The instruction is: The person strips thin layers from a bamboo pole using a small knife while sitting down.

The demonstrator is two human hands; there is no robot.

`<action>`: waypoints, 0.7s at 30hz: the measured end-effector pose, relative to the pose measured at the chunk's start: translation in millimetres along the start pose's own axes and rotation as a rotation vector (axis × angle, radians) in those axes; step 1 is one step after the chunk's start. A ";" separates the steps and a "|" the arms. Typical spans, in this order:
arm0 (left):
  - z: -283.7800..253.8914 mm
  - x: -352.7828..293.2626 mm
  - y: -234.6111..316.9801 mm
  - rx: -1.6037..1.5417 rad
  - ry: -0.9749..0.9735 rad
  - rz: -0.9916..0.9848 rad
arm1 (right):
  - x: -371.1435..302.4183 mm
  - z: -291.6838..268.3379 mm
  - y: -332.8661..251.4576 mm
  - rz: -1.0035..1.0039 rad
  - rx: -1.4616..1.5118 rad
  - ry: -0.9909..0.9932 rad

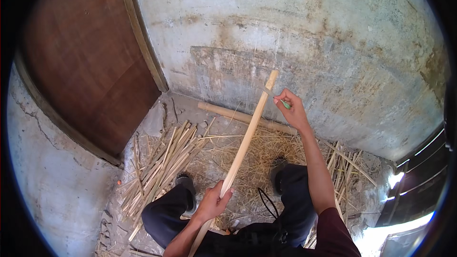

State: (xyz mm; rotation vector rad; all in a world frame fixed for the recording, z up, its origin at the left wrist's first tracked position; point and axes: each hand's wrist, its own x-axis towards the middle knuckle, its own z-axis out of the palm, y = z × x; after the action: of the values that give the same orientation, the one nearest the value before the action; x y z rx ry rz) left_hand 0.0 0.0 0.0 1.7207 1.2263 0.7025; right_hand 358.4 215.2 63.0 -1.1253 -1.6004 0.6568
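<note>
To my left I see a reddish-brown door [90,57] set in a wooden frame [142,33]. Ahead of me rises a stained, patchy plaster wall [304,14], and on my right bright light [396,179] shows through gaps between dark slats [419,199].

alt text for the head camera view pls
A left hand grips a long pale strip while the right hand holds a green-handled knife across it near the far end; sticks lie on the floor to either side.
</note>
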 end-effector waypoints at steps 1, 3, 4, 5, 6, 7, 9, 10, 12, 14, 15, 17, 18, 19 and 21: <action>0.3 -0.4 1.1 -0.017 0.009 0.006 | -1.3 0.6 -2.2 -0.013 0.001 -0.008; 5.0 -2.1 1.7 -0.044 0.018 0.008 | -5.7 -0.9 -3.7 -0.020 -0.005 -0.024; 9.2 -3.6 1.6 -0.064 0.013 0.001 | -8.9 -2.7 -2.9 -0.044 -0.008 -0.050; 13.2 -5.2 1.6 -0.083 0.008 -0.006 | -11.2 -4.3 -2.0 -0.068 -0.010 -0.076; 14.4 -3.7 2.8 -0.086 0.004 -0.001 | -8.2 -11.2 0.6 -0.068 -0.016 -0.072; 15.4 -2.0 4.1 -0.069 -0.006 0.016 | -1.9 -19.9 3.1 -0.042 -0.032 -0.034; 14.7 -1.0 2.8 -0.047 -0.014 0.033 | 0.3 -21.3 3.8 -0.019 -0.043 0.006; 13.3 -2.0 -1.6 -0.046 -0.005 0.049 | -2.0 -13.2 2.2 -0.017 0.004 -0.005; 11.1 -2.4 -6.3 -0.043 0.003 0.066 | -2.2 -5.3 0.4 -0.016 0.053 -0.015; 9.5 -2.5 -8.3 -0.031 -0.003 0.062 | -1.4 -2.4 0.6 -0.109 -0.006 -0.042; 9.4 -2.0 -5.7 -0.033 -0.006 0.060 | -0.2 -3.0 2.3 -0.106 -0.007 -0.042; 8.9 -0.2 1.8 -0.076 -0.018 -0.008 | 3.6 -5.4 5.4 -0.055 0.043 0.061; 7.4 -1.3 1.0 -0.073 -0.013 -0.006 | 3.7 -4.3 4.9 -0.061 0.047 0.061; 6.6 -3.7 -1.0 -0.075 -0.011 -0.005 | 1.6 -3.0 4.5 -0.066 0.053 0.012; 6.6 -3.1 -4.3 -0.078 -0.014 -0.006 | 1.9 -2.6 4.3 -0.069 0.057 -0.036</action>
State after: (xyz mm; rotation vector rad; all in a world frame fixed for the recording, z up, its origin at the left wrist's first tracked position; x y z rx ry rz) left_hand 2.5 -4.6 -6.7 1.6550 1.1789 0.7249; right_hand 362.2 218.4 61.0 -1.0174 -1.6334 0.6768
